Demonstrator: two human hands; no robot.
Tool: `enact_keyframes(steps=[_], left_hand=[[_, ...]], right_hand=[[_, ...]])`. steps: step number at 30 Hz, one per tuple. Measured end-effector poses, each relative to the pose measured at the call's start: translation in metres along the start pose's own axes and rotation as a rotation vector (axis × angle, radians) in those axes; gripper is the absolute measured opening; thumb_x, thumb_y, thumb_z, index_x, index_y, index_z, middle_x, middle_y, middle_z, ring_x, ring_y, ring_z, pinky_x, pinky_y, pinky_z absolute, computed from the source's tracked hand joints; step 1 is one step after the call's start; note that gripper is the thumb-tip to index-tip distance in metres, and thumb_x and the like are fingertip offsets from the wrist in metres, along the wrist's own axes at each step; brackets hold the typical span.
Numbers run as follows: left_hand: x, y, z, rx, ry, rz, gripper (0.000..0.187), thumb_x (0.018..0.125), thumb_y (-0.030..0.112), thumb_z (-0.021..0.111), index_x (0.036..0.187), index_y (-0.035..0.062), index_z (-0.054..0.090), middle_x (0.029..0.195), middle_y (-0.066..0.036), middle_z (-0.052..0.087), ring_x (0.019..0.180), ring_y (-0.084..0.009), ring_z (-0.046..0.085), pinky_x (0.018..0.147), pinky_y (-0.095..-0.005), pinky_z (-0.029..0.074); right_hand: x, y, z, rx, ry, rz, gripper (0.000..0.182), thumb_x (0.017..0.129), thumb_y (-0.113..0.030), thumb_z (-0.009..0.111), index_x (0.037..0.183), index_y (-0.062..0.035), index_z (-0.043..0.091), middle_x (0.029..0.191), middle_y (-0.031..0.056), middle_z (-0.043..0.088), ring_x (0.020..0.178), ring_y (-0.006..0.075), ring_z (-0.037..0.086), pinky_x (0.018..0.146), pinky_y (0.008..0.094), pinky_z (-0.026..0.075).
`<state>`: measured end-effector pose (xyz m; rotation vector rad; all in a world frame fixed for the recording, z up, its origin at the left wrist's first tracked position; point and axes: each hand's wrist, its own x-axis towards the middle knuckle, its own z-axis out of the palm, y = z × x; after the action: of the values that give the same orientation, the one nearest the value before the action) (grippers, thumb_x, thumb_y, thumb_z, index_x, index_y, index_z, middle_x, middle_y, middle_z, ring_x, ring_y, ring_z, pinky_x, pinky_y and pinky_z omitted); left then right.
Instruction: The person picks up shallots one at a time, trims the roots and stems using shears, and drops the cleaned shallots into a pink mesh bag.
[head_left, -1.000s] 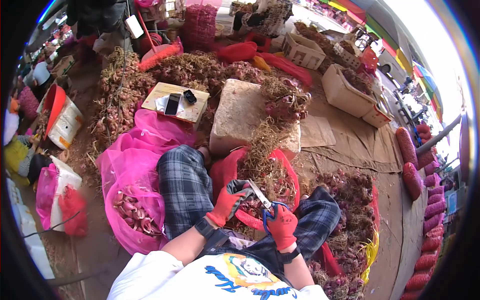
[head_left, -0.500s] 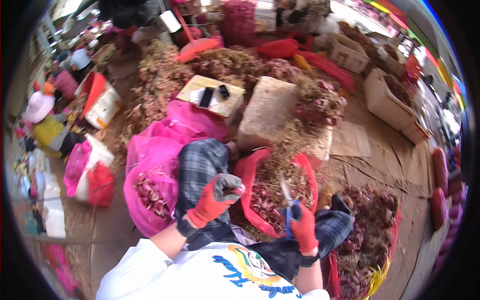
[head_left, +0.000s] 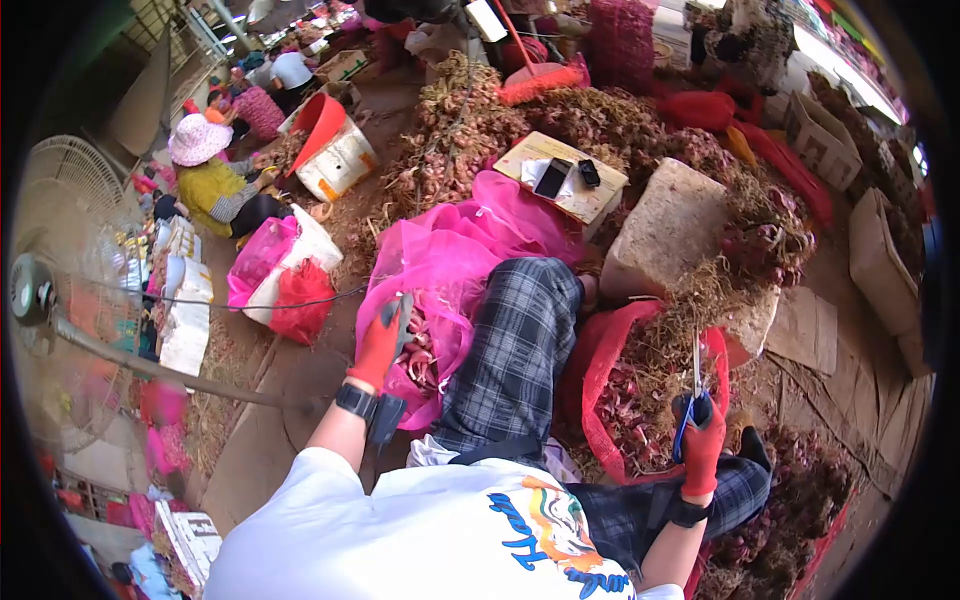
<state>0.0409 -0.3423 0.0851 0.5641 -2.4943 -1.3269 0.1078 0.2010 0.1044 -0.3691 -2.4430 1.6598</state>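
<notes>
My left hand (head_left: 382, 342), in a red and grey glove, is at the left side of a pink mesh bag (head_left: 440, 240). Its fingers stretch forward, seen nearly edge-on, and I make out nothing in them. Trimmed reddish shallots (head_left: 420, 350) lie in that bag, beside my left knee. In my right hand (head_left: 703, 445), gloved in red with dark fingers, is a pair of scissors (head_left: 697, 365) with blue handles, blades pointing away from me. The scissors are over the right side of a red mesh bag (head_left: 590, 400) holding shallots and dry stalks.
Ahead, a pale block (head_left: 665, 215) has bunched shallots (head_left: 765, 230) at its right. A box (head_left: 590, 205) carries a phone (head_left: 553, 178). A fan (head_left: 60, 290) stands at left; another person (head_left: 215, 185) sits by a white bucket (head_left: 340, 165). A red broom (head_left: 540, 82) lies behind.
My left hand has gone from above my lap to the pink bag, and the reddish piece in it no longer shows. The view has swung left; my right hand still grips the scissors.
</notes>
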Motion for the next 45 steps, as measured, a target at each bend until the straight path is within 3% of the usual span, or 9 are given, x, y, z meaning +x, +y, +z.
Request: enact_keyframes(steps=[3, 6, 12, 20, 25, 31, 34, 37, 45], left_hand=[[0.035, 0.07, 0.02, 0.576, -0.058, 0.096, 0.042, 0.087, 0.037, 0.058, 0.098, -0.0037, 0.061, 0.085, -0.026, 0.061, 0.077, -0.0411, 0.06, 0.067, -0.0426, 0.047], [0.079, 0.065, 0.045, -0.014, -0.168, 0.011, 0.024, 0.088, 0.022, 0.058, 0.092, -0.0003, 0.065, 0.08, -0.004, 0.065, 0.067, -0.0118, 0.056, 0.061, -0.0295, 0.046], [0.143, 0.119, 0.127, -0.664, -0.544, -0.021, 0.021, 0.092, 0.018, 0.053, 0.102, 0.0034, 0.063, 0.094, -0.003, 0.065, 0.081, -0.0133, 0.062, 0.072, -0.0264, 0.05], [0.082, 0.204, 0.183, 1.156, -0.514, 0.566, 0.055, 0.08, 0.053, 0.057, 0.102, 0.0022, 0.064, 0.103, -0.019, 0.065, 0.096, -0.0337, 0.062, 0.08, -0.0419, 0.049], [0.007, 0.269, 0.166, 0.513, -0.454, 0.885, 0.037, 0.078, 0.039, 0.066, 0.091, 0.0047, 0.064, 0.085, -0.014, 0.065, 0.079, -0.0331, 0.062, 0.071, -0.0408, 0.049], [-0.093, 0.218, 0.28, 0.272, -1.037, 0.708, 0.026, 0.083, 0.032, 0.065, 0.089, 0.0065, 0.065, 0.067, -0.011, 0.06, 0.062, -0.0233, 0.058, 0.064, -0.0341, 0.046], [-0.123, 0.175, 0.348, 0.17, -0.664, 0.724, 0.04, 0.078, 0.037, 0.067, 0.102, 0.0059, 0.057, 0.102, -0.016, 0.059, 0.088, -0.0317, 0.058, 0.075, -0.0405, 0.046], [-0.142, 0.231, 0.347, -0.05, -0.885, 0.776, 0.056, 0.075, 0.036, 0.07, 0.116, 0.0048, 0.051, 0.116, -0.018, 0.053, 0.098, -0.0326, 0.056, 0.081, -0.0399, 0.046], [-0.121, 0.224, 0.422, 0.741, -0.757, 1.008, 0.076, 0.066, 0.036, 0.077, 0.13, 0.0083, 0.046, 0.124, -0.018, 0.05, 0.103, -0.0338, 0.056, 0.084, -0.0399, 0.048]], right_hand=[[-0.003, -0.001, -0.004, -0.02, 0.056, 0.0, 0.02, 0.077, -0.011, 0.073, 0.088, -0.0004, 0.06, 0.071, 0.0015, 0.06, 0.069, 0.0074, 0.051, 0.064, 0.0257, 0.043], [-0.005, -0.003, -0.01, -0.064, 0.157, -0.059, 0.023, 0.075, -0.012, 0.075, 0.091, -0.0013, 0.063, 0.072, 0.0025, 0.062, 0.069, 0.0099, 0.056, 0.067, 0.0264, 0.045], [-0.005, 0.009, -0.023, -0.067, 0.236, 0.021, 0.023, 0.076, -0.012, 0.071, 0.095, -0.0007, 0.064, 0.079, 0.0078, 0.068, 0.073, 0.0141, 0.063, 0.07, 0.0288, 0.047], [-0.009, 0.026, -0.031, -0.004, 0.287, 0.105, 0.019, 0.082, -0.005, 0.061, 0.1, 0.0009, 0.063, 0.085, 0.0037, 0.067, 0.077, 0.0092, 0.059, 0.07, 0.0264, 0.046], [-0.008, 0.019, -0.034, -0.07, 0.35, 0.128, 0.02, 0.081, -0.016, 0.065, 0.096, -0.002, 0.063, 0.081, 0.0082, 0.067, 0.077, 0.0176, 0.064, 0.069, 0.03, 0.047], [-0.001, 0.037, -0.028, -0.217, 0.349, 0.104, 0.031, 0.076, -0.03, 0.071, 0.094, -0.0058, 0.064, 0.085, 0.0121, 0.066, 0.08, 0.0295, 0.065, 0.07, 0.0363, 0.048], [-0.002, 0.043, -0.028, -0.229, 0.391, 0.087, 0.034, 0.075, -0.035, 0.071, 0.093, -0.0065, 0.064, 0.087, 0.0136, 0.065, 0.083, 0.0339, 0.063, 0.072, 0.0392, 0.048], [-0.002, 0.029, -0.035, -0.322, 0.434, 0.108, 0.033, 0.075, -0.034, 0.07, 0.094, -0.0076, 0.063, 0.087, 0.0131, 0.065, 0.083, 0.0334, 0.063, 0.071, 0.0397, 0.048], [-0.002, 0.021, -0.05, -0.449, 0.433, 0.218, 0.039, 0.072, -0.038, 0.072, 0.095, -0.0089, 0.061, 0.087, 0.0103, 0.063, 0.079, 0.0313, 0.062, 0.069, 0.0403, 0.048]])
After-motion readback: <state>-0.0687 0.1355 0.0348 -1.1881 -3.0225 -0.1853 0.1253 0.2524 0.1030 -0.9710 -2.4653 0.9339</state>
